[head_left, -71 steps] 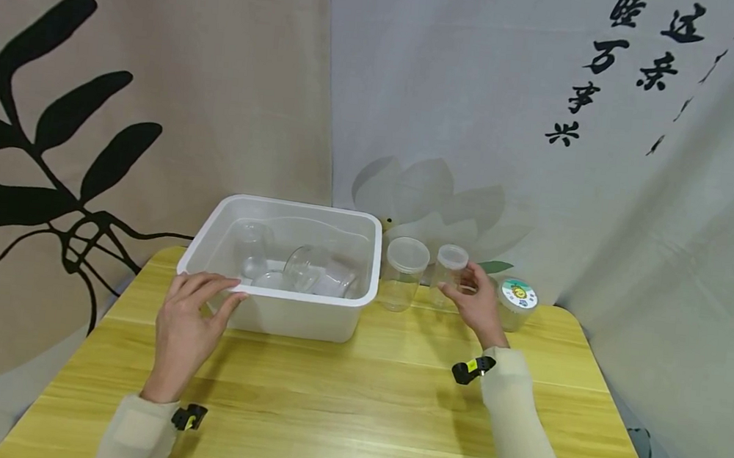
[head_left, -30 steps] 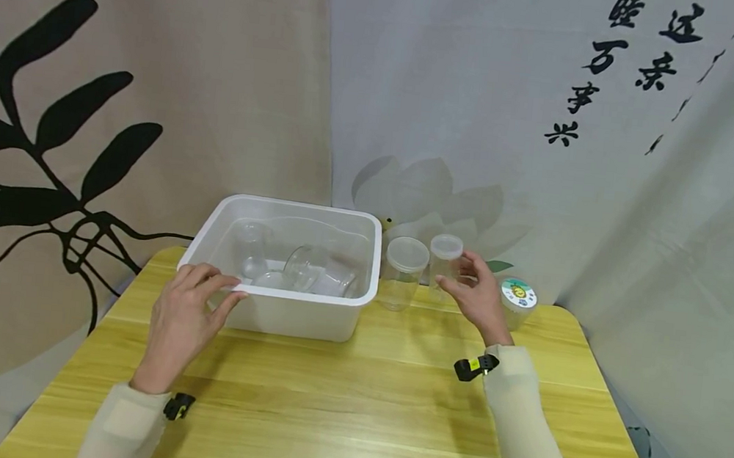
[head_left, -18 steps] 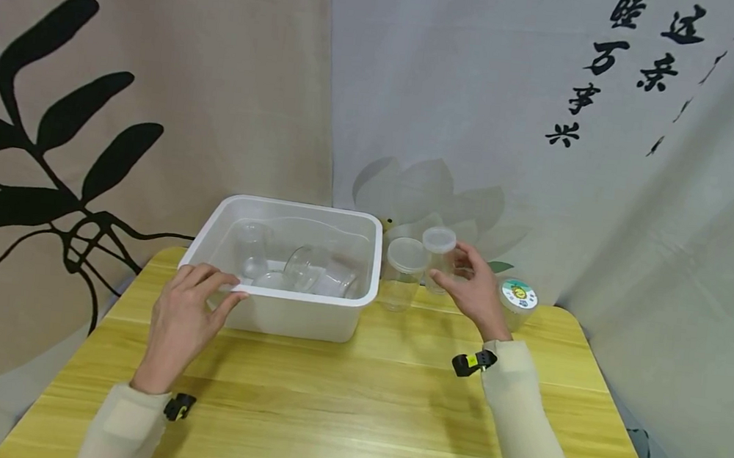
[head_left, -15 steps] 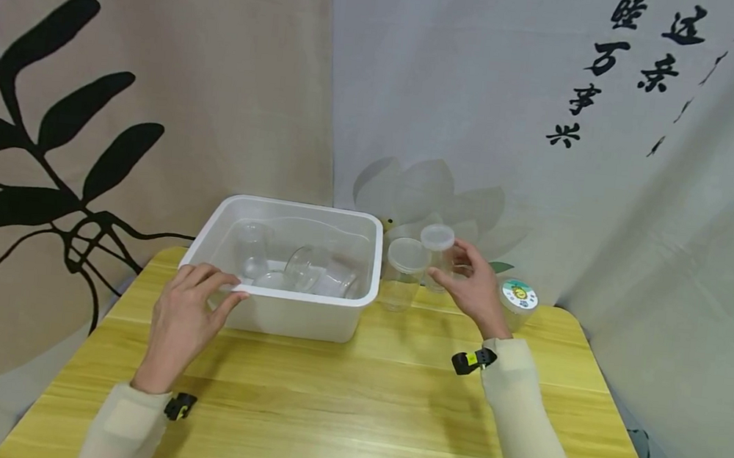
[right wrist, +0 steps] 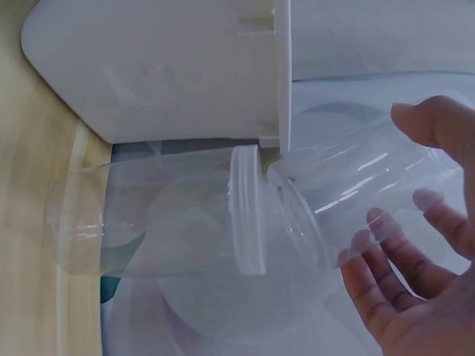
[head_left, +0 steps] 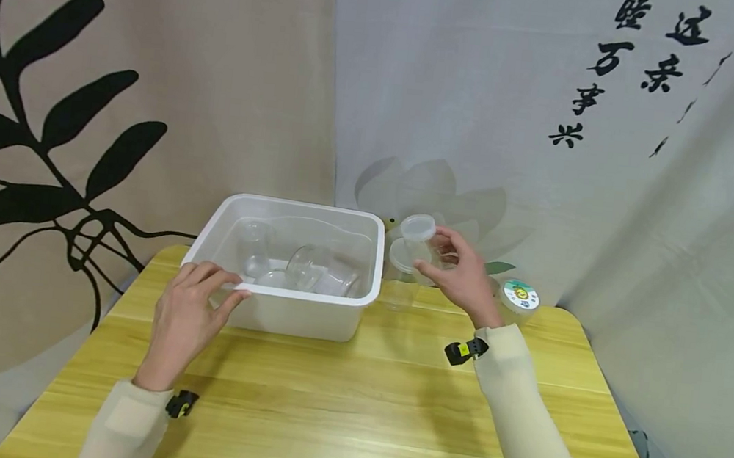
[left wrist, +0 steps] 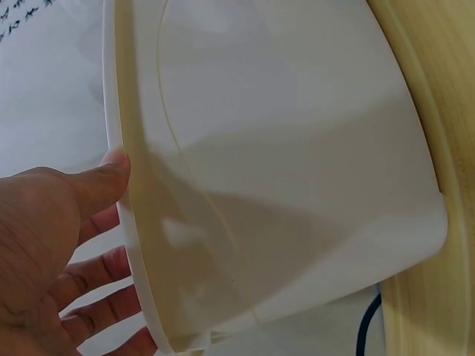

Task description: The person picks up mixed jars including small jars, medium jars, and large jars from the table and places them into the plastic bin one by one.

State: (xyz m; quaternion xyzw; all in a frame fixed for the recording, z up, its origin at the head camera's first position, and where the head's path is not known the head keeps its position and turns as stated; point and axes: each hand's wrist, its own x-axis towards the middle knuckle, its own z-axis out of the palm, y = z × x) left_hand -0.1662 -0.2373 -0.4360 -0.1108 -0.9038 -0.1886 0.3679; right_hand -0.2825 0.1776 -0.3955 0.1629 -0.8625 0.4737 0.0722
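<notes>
My left hand (head_left: pixel 189 319) grips the front left rim of a white plastic bin (head_left: pixel 295 318); in the left wrist view the thumb (left wrist: pixel 111 178) lies over the rim. Several clear plastic containers (head_left: pixel 319 272) lie inside the bin. My right hand (head_left: pixel 465 279) holds a small clear jar (head_left: pixel 419 228) with a pale lid, raised off the table and tilted, its thumb and fingers around the side. A larger lidded clear jar (right wrist: pixel 171 211) stands upright on the table right of the bin, partly hidden in the head view by the held jar.
Behind my right wrist stands a short clear jar (head_left: pixel 520 295) with a printed label on its lid. The wooden table (head_left: pixel 336 410) meets hanging cloth (head_left: pixel 445 104) at its back edge.
My right hand has lifted the small jar off the table and carried it left and up, to just above the larger jar. My left hand stays at the bin's rim.
</notes>
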